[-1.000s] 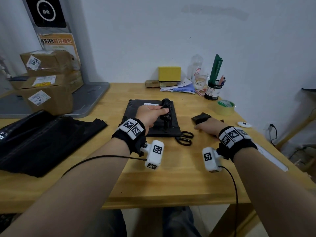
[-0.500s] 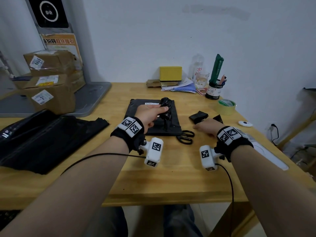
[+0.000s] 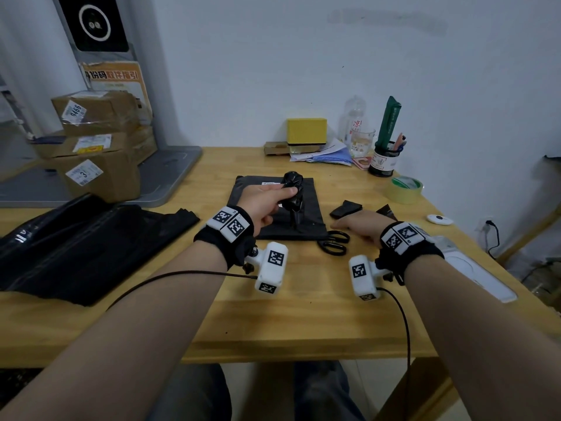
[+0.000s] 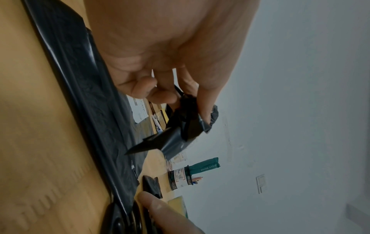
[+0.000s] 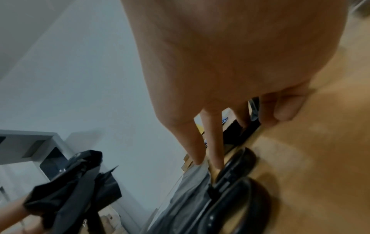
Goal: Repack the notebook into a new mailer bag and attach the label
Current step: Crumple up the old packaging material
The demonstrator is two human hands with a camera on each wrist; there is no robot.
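While left hand (image 3: 263,202) pinches crumpled black plastic (image 3: 293,189), right hand (image 3: 359,227) beside scissors (image 3: 334,243)

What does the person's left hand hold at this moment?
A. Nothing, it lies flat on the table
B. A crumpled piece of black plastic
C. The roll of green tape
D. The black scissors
B: the left hand pinches a crumpled piece of black plastic above the flat black mailer bag, while the scissors lie on the table by the right hand.
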